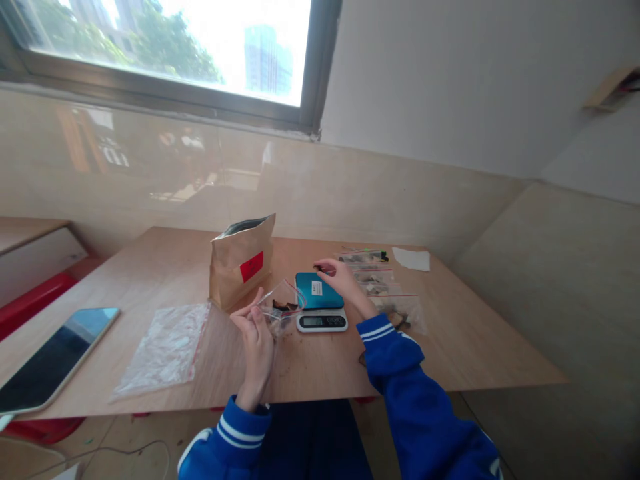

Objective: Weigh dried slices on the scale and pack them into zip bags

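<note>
My left hand [256, 333] grips a clear zip bag [283, 293] by its side, with the bag's mouth tilted toward the right. Dark brown dried pieces [284, 306] show inside it. Between the fingertips of my right hand [340, 277] is a small dark dried piece [318, 268], held above the far part of a digital scale. That scale has a blue-green plate [327, 300] with a white label, and a display [314, 322] whose digits are too small to read. The bag's mouth overlaps the plate's left edge in view.
A brown paper pouch [225, 267] with a red label stands open behind my left hand. Several filled zip bags [415, 310] lie right of the scale, near a white paper [413, 259]. Leftward are a large clear bag [160, 347] and a tablet [55, 360]. Crumbs dot the wooden table [475, 347].
</note>
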`<state>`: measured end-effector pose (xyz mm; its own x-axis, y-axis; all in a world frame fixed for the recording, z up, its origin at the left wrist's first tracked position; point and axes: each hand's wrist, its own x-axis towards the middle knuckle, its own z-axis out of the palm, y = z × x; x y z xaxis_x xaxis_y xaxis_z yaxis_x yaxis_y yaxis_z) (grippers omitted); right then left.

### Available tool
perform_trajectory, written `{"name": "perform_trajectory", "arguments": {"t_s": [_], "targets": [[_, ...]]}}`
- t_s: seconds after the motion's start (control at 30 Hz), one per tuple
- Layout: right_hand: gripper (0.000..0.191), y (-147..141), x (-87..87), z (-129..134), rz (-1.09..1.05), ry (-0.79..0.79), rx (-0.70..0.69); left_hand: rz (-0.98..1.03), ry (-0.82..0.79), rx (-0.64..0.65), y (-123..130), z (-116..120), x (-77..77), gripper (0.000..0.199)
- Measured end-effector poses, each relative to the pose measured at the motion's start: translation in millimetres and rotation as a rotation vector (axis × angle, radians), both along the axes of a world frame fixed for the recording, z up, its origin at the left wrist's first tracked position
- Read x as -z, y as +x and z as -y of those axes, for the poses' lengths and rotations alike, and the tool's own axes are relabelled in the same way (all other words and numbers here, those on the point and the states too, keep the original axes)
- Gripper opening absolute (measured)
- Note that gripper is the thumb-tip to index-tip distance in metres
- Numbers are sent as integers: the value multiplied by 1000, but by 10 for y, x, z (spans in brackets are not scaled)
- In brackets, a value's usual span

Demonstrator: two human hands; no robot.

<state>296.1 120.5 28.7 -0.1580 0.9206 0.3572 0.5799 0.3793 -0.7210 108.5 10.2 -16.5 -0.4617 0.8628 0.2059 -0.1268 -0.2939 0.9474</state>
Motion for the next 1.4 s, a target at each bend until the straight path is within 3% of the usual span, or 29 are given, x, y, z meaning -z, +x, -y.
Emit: {"name": "perform_trajectory", "arguments": {"t_s": [0.1,0.17,0.3,0.53,0.67,0.77,0.9,1.0,1.07,1.13,1.3,1.4], "targets": [[35,-149,-333,251,-72,4,-309,30,-19,19,-4,9,-29,28],[36,-163,-473,413,-96,-40,-407,50,-14,47,-35,29,-78,28],[33,-26,-459,668,-211,-112,-300,174,1,194,-145,121,-269,28],[38,-88,-261,1121,-417,-221,-381,419,-106,614,-145,371,-673,27],[23,-213,-268,1256,-608,-200,-255,506,-161,784,-94,458,-712,28],[26,-214,-262,1311,-752,-107,-50,528,-201,844,-143,498,-635,44],[31,-168,-214,1426,-979,43,272,373,-98,787,-218,583,-533,63],[32,-197,-200,1560,-904,73,388,122,-16,598,-162,654,-527,43],[32,-251,-216,1646,-803,86,390,-17,-7,473,-86,691,-544,28],[31,-296,-241,1707,-730,104,363,-97,-23,437,-25,720,-562,25],[33,-212,-264,1734,-778,92,378,-92,-47,280,-49,769,-626,26],[33,-122,-245,1741,-838,54,307,-72,-18,270,-87,787,-683,27]]}}
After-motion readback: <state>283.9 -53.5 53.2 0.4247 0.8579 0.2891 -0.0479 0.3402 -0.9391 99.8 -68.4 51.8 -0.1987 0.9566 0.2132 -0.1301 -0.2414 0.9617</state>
